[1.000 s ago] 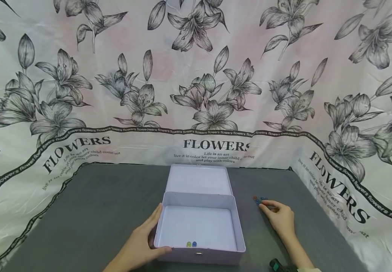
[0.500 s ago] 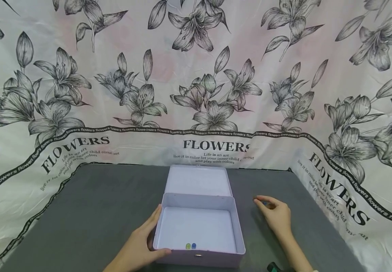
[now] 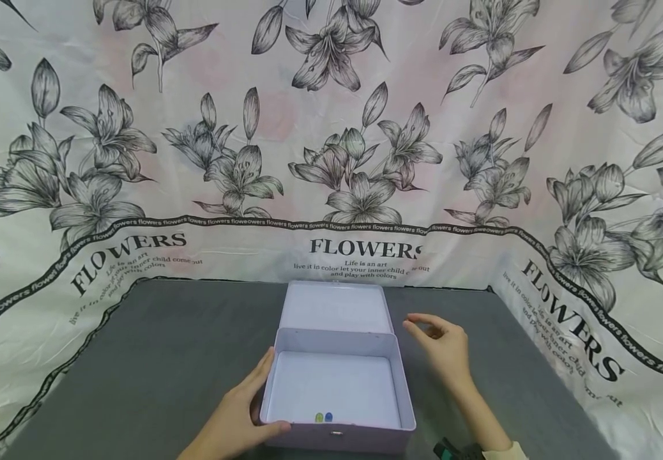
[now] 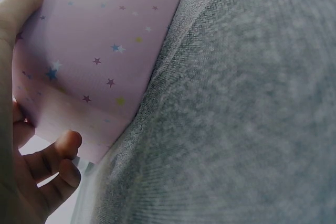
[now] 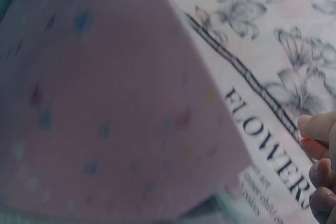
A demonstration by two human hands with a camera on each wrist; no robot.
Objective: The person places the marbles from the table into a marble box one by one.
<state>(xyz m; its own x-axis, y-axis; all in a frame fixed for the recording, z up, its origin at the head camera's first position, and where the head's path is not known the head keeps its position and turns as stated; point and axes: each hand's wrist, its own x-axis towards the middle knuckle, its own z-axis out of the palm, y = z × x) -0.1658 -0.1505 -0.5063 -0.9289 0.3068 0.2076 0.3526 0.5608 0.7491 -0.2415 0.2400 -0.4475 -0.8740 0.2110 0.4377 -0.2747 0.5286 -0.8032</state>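
Observation:
A lilac box (image 3: 377, 439) stands with its lid (image 3: 336, 306) tipped back, and its outer walls carry coloured stars. Inside, near the front wall, lie a yellow-green piece (image 3: 319, 417) and a blue piece (image 3: 328, 417), both small and bead-like. My left hand (image 3: 238, 409) holds the box at its front left corner, thumb at the front rim and fingers along the left side. To the right of the box, my right hand (image 3: 443, 348) is raised, thumb and forefinger pinching a small orange bead-like piece (image 5: 306, 139), mostly covered by the fingertips.
A dark grey cloth (image 3: 193, 345) covers the table. Behind it and along both sides hangs a white flower-printed sheet (image 3: 360, 255). A dark band with a green patch (image 3: 446, 450) shows beside the right wrist. The right wrist view shows the box's starred wall (image 5: 121, 103) close up.
My right hand has lifted away from the small blue and orange pieces on the table and moved left towards the box, bringing the orange piece. The left hand keeps its hold.

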